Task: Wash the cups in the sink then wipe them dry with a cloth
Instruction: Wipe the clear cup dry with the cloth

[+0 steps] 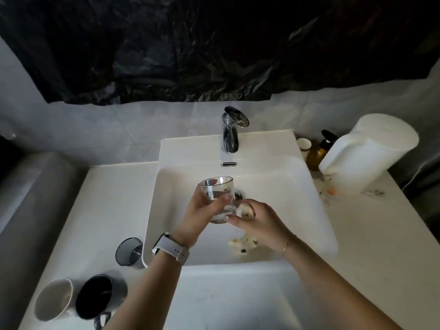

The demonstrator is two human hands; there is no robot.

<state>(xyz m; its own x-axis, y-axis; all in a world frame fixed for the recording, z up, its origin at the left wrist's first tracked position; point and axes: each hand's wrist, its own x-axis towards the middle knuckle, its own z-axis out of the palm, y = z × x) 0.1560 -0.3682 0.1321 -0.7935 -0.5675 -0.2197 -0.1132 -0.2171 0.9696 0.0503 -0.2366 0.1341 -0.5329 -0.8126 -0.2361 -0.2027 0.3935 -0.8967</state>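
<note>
from the head view, the left hand (204,210) holds a glass cup (217,198) over the sink (309,210), fingers curled round its side. the cup leans a bit, with its mouth up and away from the person, so the inside is easy to reach. the right hand (256,219) sits just beside the cup and is closed on a wet cloth (245,234); a bit of the cloth hangs down under the hand. the cloth touches the side of the cup near the bottom, so i think it is being rubbed clean or wiped. holding it over the sink lets drips fall in the bowl and not on the table (114,198). the tap (232,129) is behind the cup, and i can not see any water running from it. on the table to the left wait a dark glass (129,251) close to the sink, and a black mug (97,296) and a white mug (54,298) side by side near the front edge. they may be next to wash, but i can not tell if they are clean. on the right of the sink are a white jug (366,153), a brown bottle (317,151) and a small white cup (304,144), well apart from the hands.
</note>
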